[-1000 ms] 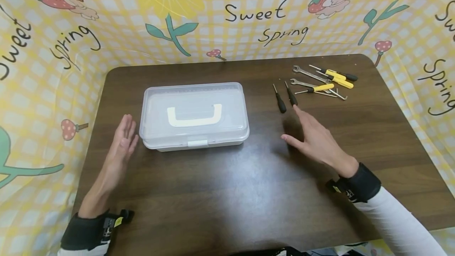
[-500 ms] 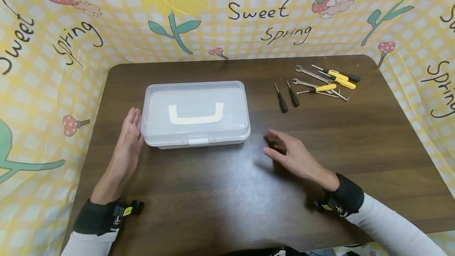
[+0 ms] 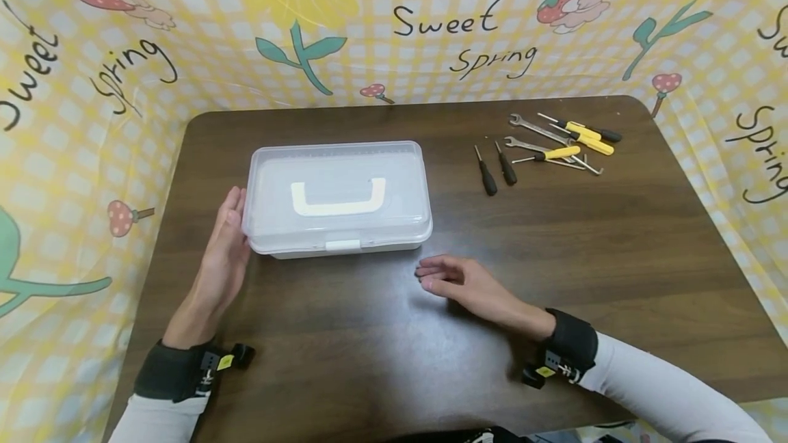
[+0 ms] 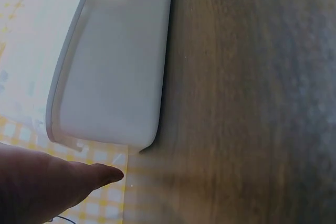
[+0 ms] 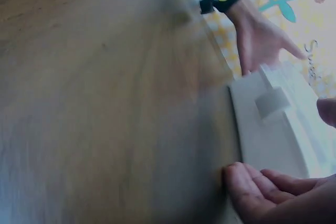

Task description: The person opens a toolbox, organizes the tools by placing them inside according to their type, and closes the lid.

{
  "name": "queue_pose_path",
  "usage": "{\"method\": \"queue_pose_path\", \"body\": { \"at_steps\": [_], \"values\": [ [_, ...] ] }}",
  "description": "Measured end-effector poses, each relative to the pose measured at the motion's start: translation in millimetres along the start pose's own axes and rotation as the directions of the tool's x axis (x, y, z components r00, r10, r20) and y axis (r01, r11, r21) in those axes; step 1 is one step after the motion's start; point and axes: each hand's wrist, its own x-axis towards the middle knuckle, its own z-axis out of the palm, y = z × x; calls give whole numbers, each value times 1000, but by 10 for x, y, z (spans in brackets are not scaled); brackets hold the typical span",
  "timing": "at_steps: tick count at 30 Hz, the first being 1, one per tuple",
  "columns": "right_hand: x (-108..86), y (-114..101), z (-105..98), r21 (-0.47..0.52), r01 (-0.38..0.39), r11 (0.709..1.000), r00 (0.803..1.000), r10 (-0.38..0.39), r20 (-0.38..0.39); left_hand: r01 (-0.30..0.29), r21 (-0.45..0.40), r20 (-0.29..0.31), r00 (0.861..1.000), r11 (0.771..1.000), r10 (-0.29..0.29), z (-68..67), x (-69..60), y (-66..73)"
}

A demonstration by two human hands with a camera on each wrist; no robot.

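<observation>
A closed white box (image 3: 337,197) with a translucent lid, a white handle and a front latch (image 3: 343,245) lies on the brown table. My left hand (image 3: 223,258) rests its straight fingers along the box's left side. In the left wrist view, part of that hand (image 4: 58,182) shows beside the box's end (image 4: 105,77). Off the box's front right corner, my right hand (image 3: 468,287) hovers with loosely bent fingers, holding nothing. The right wrist view has its fingers (image 5: 252,182) near the box front (image 5: 257,129), with my left hand (image 5: 260,43) at the far end.
Two small black screwdrivers (image 3: 488,179) lie right of the box. Farther right, wrenches (image 3: 535,126) and several yellow-and-black screwdrivers (image 3: 592,142) form a loose pile near the table's back right corner. A yellow checked cloth (image 3: 431,74) hangs behind the table.
My right hand has moved left and toward the table's front, away from the black screwdrivers. My left hand has moved right, up against the box's side.
</observation>
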Motion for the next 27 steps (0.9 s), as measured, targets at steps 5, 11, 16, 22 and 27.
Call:
{"method": "queue_pose_path", "body": {
  "at_steps": [5, 11, 16, 22, 27],
  "values": [
    [112, -38, 111, 154, -28, 988, 998, 19, 64, -14, -29, 2, 1000, 999, 14, 15, 29, -24],
    [227, -76, 192, 416, -79, 906, 992, 33, 119, -23, -55, 9, 1000, 998, 23, 40, 60, -53],
    [323, -96, 266, 491, -93, 866, 989, 25, 144, -14, -64, -5, 1000, 998, 13, 45, 80, -44],
    [432, -126, 354, 594, -109, 797, 986, 13, 165, 0, -53, -9, 1000, 999, 0, 60, 109, -34],
    [508, -148, 440, 662, -107, 742, 987, -1, 161, 9, -50, -17, 1000, 999, -10, 76, 141, -28]
  ]
}}
